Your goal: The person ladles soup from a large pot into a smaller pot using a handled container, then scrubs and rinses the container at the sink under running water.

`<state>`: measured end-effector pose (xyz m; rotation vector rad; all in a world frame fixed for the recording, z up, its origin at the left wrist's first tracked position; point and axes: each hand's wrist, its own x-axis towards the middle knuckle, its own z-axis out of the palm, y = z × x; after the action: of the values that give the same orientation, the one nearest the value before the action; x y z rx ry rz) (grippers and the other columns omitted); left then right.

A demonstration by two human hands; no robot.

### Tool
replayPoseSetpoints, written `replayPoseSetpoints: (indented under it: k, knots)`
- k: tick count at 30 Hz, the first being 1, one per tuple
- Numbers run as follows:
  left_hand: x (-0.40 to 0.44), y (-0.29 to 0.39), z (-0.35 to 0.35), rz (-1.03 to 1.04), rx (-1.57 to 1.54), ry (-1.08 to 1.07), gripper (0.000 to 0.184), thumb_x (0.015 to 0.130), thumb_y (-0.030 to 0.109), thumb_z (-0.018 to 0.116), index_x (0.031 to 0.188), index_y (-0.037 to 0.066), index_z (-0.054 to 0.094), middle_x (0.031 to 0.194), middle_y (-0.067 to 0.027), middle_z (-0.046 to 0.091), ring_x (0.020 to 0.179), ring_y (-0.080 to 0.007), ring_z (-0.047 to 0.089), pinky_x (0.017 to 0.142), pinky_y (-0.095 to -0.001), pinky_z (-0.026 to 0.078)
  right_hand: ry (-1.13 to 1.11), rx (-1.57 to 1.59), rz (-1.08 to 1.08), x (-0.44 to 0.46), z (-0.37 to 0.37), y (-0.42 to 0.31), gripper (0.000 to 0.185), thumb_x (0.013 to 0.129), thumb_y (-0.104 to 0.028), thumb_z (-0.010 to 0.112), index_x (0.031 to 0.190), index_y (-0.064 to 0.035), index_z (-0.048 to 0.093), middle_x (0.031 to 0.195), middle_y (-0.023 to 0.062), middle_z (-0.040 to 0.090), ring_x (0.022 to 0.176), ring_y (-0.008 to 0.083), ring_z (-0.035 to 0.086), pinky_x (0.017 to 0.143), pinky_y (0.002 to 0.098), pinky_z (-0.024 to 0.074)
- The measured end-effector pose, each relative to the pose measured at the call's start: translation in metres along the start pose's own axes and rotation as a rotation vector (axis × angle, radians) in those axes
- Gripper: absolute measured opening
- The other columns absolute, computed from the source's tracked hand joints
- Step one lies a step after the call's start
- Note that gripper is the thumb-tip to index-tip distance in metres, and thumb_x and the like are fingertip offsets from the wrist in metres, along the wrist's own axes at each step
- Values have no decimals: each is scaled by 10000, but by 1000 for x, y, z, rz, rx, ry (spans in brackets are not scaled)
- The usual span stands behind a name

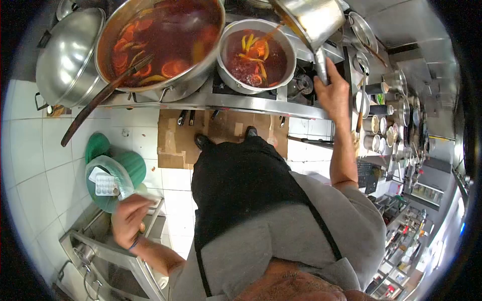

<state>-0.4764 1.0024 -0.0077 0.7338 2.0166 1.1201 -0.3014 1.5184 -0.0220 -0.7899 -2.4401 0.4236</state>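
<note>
Saucepan (312,21) tilts over the small pot (250,89) on the stove (201,102), its handle gripped in my right hand (333,93), fingers wrapped around it, as red liquid (273,33) streams down. Beside it stands a larger pot (187,89). My left hand (130,219) hovers, blurred, fingers bent; whether they pinch anything, I cannot tell.

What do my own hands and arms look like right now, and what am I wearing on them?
Your left hand and right hand are both without gloves. A thin blue band circles the left wrist; nothing shows on the right one. Your grey shirt has short sleeves, leaving the forearms uncovered. The left hand's fingers are blurred.
</note>
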Motion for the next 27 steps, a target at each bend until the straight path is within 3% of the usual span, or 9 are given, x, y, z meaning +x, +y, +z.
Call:
replayPoseSetpoints:
  k: [1, 3, 4, 5, 7, 12, 15, 22, 27]
  knots:
    - [-19, 24, -9, 178, 73, 90, 180, 826, 62, 556, 895, -46, 683, 790, -117, 661, 714, -194, 589, 653, -302, 460, 4, 16, -43, -3, 5, 2, 516, 751, -16, 631, 1247, 57, 509, 980, 281, 638, 850, 319, 677, 731, 373, 525]
    - [-56, 63, -17, 447, 314, 541, 258, 831, 144, 497, 791, -42, 672, 762, -166, 637, 708, -276, 579, 658, -380, 468, 67, 26, -235, -12, 37, 37, 514, 741, -1, 616, 1240, 61, 507, 999, 292, 627, 894, 371, 659, 774, 396, 515]
    - [-71, 80, -19, 636, 239, 861, 399, 817, 319, 456, 781, -29, 647, 759, -199, 617, 687, -340, 566, 680, -468, 465, -84, 116, -147, -9, 39, 43, 519, 732, 6, 609, 1237, 62, 505, 1003, 298, 621, 908, 391, 648, 790, 407, 509]
    - [-76, 100, -19, 773, 254, 1050, 398, 818, 320, 457, 779, -28, 645, 759, -200, 617, 688, -340, 566, 681, -468, 465, -241, 206, -58, -10, 41, 49, 524, 722, 12, 602, 1234, 63, 502, 1006, 305, 614, 921, 410, 637, 805, 419, 503]
    - [-71, 135, -14, 903, 315, 1151, 395, 820, 322, 459, 776, -26, 642, 760, -200, 616, 690, -339, 567, 682, -467, 465, -278, 235, -94, -13, 50, 57, 532, 716, 12, 593, 1234, 64, 484, 951, 314, 609, 914, 409, 632, 784, 411, 505]
    - [-17, 194, 15, 869, 336, 1051, 388, 826, 325, 465, 768, -19, 634, 763, -202, 615, 696, -338, 568, 686, -463, 464, -213, 428, 12, -20, 64, 77, 504, 741, -27, 577, 1236, 23, 499, 875, 291, 623, 854, 394, 649, 735, 417, 507]
    - [40, 210, 34, 762, 315, 948, 385, 830, 328, 468, 764, -15, 630, 764, -203, 614, 699, -337, 568, 689, -461, 464, -357, 354, 31, -10, 52, 89, 508, 749, -64, 576, 1249, -4, 505, 831, 279, 624, 812, 382, 657, 721, 415, 508]
    - [161, 208, 67, 573, 254, 799, 378, 838, 333, 476, 752, -6, 619, 767, -205, 613, 708, -335, 570, 694, -457, 462, -386, 617, 260, -16, 63, 109, 533, 747, -90, 575, 1271, -13, 509, 734, 208, 642, 679, 231, 653, 667, 355, 508]
    - [211, 195, 79, 506, 203, 739, 374, 844, 337, 482, 745, 0, 611, 770, -207, 611, 713, -333, 571, 698, -454, 462, -353, 594, 195, -20, 60, 118, 511, 743, -99, 557, 1248, -24, 543, 697, 183, 632, 621, 197, 635, 601, 329, 497]
